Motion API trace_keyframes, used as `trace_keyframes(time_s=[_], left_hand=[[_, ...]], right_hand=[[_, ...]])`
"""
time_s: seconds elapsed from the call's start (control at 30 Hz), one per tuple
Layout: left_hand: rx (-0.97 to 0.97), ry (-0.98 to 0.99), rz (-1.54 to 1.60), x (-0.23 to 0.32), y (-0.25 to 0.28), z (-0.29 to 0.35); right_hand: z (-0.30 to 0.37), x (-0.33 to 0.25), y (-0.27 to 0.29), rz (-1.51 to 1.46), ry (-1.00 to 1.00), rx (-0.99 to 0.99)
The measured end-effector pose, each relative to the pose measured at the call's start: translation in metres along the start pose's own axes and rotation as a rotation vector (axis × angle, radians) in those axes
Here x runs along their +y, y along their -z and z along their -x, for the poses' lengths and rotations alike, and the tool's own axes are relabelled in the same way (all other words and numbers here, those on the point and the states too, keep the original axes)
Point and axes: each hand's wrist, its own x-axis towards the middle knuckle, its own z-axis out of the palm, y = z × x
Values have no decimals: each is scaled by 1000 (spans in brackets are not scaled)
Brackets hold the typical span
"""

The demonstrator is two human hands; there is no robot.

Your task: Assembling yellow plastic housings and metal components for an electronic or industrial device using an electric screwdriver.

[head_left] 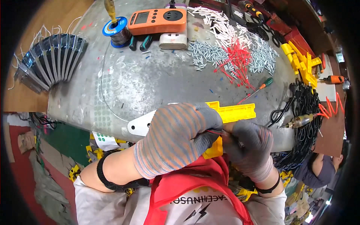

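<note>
My left hand [179, 137], in a grey glove with orange stripes, is closed in a pinch at the table's near edge. A thin red wire [214, 132] shows at its fingertips. Close beside it, my right hand [252, 147], gloved the same way, has its fingers curled together; what they grip is hidden. Behind and below both hands is a yellow plastic housing [238, 112], partly covered by them. A white flat piece with dark holes [138, 126] sticks out left from under my left hand.
Beyond the hands lie piles of metal screws [206, 54], white sleeves [221, 26] and red parts [238, 60]. A screwdriver [262, 88] lies right, near black cables [302, 112]. An orange meter [157, 21] and solder spool [117, 33] stand far back; dark panels [56, 56] are left.
</note>
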Motion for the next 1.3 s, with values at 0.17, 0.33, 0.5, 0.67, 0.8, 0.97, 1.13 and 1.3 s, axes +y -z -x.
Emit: trace_keyframes(time_s=[0.17, 0.33, 0.5, 0.67, 0.8, 0.97, 1.13, 1.3], left_hand=[[-29, -257, -466, 18, 0, 4], [-40, -142, -30, 0, 1, -3], [-29, -153, -42, -1, -1, -4], [37, -133, -22, 2, -2, -2], [-76, 110, 122, 9, 1, -4], [-127, 112, 97, 7, 8, -4], [-125, 33, 110, 3, 31, -15], [49, 350, 366, 12, 15, -25]], right_hand=[[-17, 29, 16, -1375, -976, -685], [-1, -1, 11, -501, -393, -192], [-8, 8, 12, -746, -612, -281], [-3, 11, 10, -1012, -636, -318], [7, 0, 1, -291, -205, -50], [6, 6, 3, -531, -349, -201], [6, 28, 27, -583, -315, -153], [-27, 49, 16, -220, 1, -331]])
